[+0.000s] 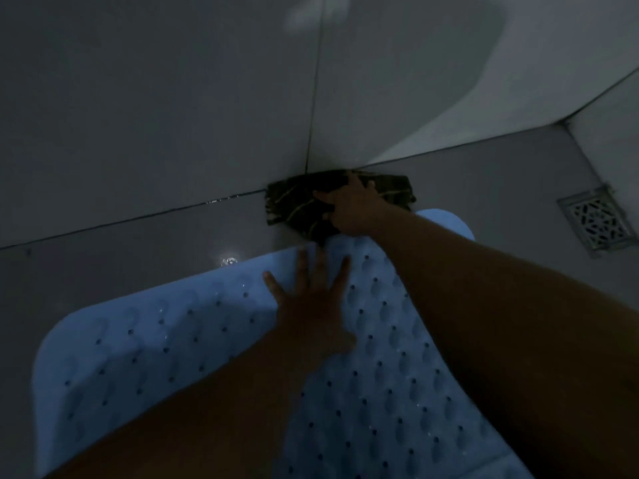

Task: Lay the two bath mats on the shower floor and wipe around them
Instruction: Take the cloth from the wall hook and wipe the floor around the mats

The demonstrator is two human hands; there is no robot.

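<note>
A pale blue bath mat [145,344] with rows of small holes lies flat on the grey shower floor and fills the lower half of the view. My left hand [311,305] rests on it, palm down, fingers spread. Past the mat's far edge, a dark patterned cloth [294,205] lies crumpled where the floor meets the wall. My right hand [352,205] presses down on this cloth and grips it. Only one mat can be told apart; my arms hide much of it.
A square metal floor drain [596,219] sits at the right near the corner. Grey tiled walls [155,108] rise right behind the cloth. A wet glint [229,261] shows on the floor just beyond the mat's far edge.
</note>
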